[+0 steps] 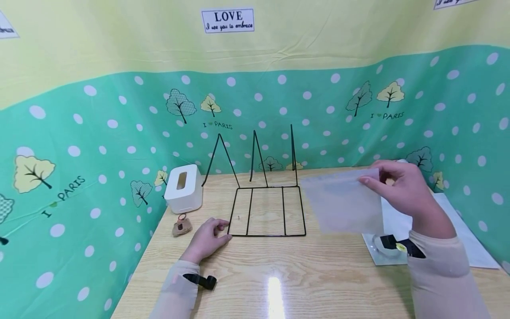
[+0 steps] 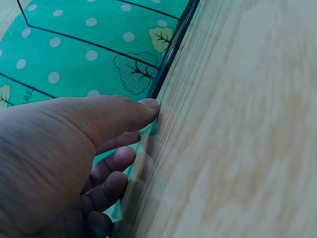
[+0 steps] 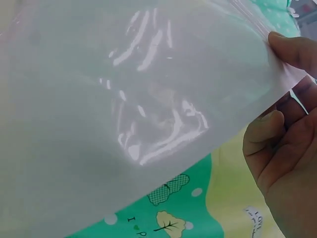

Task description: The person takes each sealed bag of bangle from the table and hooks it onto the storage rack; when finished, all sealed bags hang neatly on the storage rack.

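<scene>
a white box with an oval slot stands at the back left of the wooden table; just in front of it lies a small brown trinket (a ring at its upper end). a cloth, yellow above and green with pale dots below, hangs behind, bearing a "love" label. a white sheet lies at the right.

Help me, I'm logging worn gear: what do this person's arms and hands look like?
Both arms wear long, pale beige sleeves. Each wrist carries a black strap with a small black device; a yellow spot shows on the right one. The left hand and right hand are ungloved.
</scene>
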Demonstrator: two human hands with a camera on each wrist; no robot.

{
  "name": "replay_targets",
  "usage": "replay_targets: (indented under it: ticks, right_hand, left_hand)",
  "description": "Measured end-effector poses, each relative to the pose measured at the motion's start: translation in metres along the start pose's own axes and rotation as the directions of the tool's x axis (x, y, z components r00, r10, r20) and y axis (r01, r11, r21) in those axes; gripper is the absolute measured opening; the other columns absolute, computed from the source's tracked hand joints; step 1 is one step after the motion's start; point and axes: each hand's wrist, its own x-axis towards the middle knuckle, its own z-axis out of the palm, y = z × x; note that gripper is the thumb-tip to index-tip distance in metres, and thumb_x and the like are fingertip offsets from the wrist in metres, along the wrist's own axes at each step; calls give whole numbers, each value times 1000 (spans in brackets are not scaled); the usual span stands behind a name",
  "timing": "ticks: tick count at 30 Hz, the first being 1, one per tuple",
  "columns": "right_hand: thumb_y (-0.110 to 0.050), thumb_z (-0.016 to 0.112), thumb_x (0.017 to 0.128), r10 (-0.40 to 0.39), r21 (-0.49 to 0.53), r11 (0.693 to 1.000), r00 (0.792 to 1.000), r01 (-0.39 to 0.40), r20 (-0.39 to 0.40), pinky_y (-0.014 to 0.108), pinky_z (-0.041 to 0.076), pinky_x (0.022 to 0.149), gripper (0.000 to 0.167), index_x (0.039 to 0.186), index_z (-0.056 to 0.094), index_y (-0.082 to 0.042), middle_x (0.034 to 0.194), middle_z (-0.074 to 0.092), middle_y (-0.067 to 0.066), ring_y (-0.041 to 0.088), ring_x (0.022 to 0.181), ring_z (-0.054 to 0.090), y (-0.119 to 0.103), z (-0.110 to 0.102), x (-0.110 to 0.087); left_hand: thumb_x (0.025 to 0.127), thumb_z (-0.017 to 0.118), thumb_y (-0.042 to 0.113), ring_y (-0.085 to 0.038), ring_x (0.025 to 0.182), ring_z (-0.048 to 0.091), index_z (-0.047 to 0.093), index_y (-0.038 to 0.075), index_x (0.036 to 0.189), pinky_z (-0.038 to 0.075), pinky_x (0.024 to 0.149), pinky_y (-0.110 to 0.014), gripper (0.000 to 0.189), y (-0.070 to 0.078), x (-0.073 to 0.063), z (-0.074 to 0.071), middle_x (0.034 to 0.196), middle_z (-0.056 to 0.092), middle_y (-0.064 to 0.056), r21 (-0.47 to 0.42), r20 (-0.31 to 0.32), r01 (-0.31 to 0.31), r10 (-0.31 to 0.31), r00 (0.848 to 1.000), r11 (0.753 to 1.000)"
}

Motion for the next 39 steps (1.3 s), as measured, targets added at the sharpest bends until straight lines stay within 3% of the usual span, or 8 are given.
replay_targets:
  ticks: [12,25,39]
  right_hand:
    - [16,83,78,-117,-11,993,993,117,12,26,31,52,35,92,78,-15,75,57,-6,8,62,39,-20,7,-3]
    - [19,81,77,-173,134,976,985,171,3,26,34,50,34,86,75,-14,77,61,-3,9,58,43,-31,25,2]
    - [20,77,82,-111,233,964,991,125,-73,25,38,56,26,86,74,-6,75,61,1,12,65,47,-30,52,6]
  left_hand:
    - [90,85,32,-14,85,52,73,18,126,44,77,-35,41,-3,1,1,101,60,6,6,-8,-10,10,1000,1000]
    - [90,85,32,-16,86,52,73,18,126,44,78,-37,41,-1,2,-2,101,60,4,-6,5,2,-2,1000,1000]
    - [91,85,31,-15,86,51,73,18,127,44,78,-36,41,-2,1,0,101,59,4,-12,-1,-3,3,1000,1000]
